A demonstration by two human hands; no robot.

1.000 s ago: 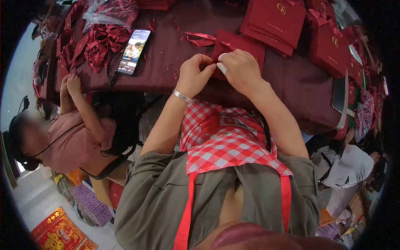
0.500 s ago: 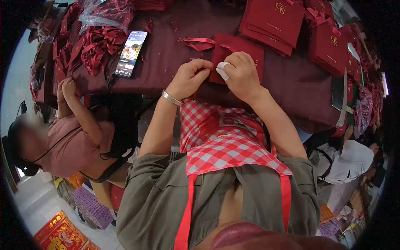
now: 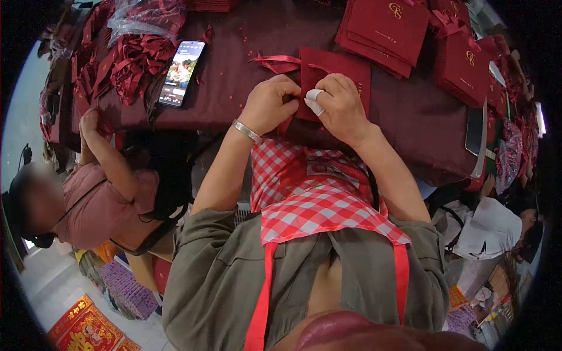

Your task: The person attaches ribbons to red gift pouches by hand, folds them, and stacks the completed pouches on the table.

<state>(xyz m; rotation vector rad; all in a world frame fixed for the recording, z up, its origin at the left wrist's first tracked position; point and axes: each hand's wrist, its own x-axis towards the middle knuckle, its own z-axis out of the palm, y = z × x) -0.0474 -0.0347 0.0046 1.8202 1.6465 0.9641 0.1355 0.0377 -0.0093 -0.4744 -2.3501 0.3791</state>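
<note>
A dark red paper bag (image 3: 335, 61) lies flat before me at the table's front edge. A red ribbon (image 3: 280, 63) sticks out from its left side. My left hand (image 3: 271, 108) is closed in a pinch at the bag's left edge, and a short red ribbon end (image 3: 285, 126) hangs below its fingers. Over the bag's lower part, my right hand (image 3: 339, 108) is closed, its fingertips almost touching the left ones. White tape (image 3: 315, 100) wraps a finger of the right hand. What the right fingertips pinch is hidden.
A lit phone (image 3: 182, 74) lies left on the dark red tablecloth (image 3: 234, 29), beside a heap of red ribbons (image 3: 136, 67). Stacked red bags (image 3: 383, 29) are at the upper right. Another phone (image 3: 475, 131) is at the right edge. A person (image 3: 99, 199) sits to the left.
My left hand has turned slightly and its fingers have curled in more, with a red ribbon end now showing below. My right hand has barely moved. The co-worker's hands have shifted a little.
</note>
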